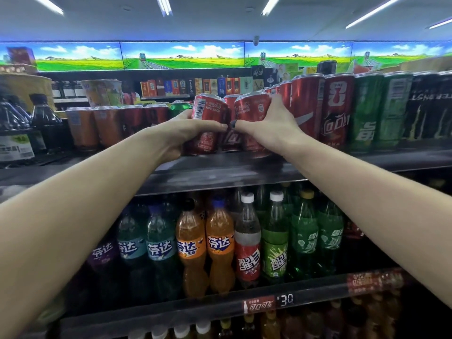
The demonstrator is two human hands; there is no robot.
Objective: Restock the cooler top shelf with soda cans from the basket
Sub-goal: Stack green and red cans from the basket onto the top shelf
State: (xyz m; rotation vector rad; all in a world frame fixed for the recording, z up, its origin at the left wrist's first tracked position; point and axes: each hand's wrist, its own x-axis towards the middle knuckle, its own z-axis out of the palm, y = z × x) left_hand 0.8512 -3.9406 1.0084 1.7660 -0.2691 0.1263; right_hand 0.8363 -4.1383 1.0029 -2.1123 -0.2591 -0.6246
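Both my arms reach up to the cooler's top shelf. My left hand grips a short red soda can that tilts left above other red cans. My right hand grips a second short red can beside it. More short red cans stand on the shelf under both hands, partly hidden by my fingers. The basket is out of view.
Tall red cans, green cans and black cans line the shelf to the right. Orange and dark red short cans and dark bottles stand to the left. Soda bottles fill the shelf below.
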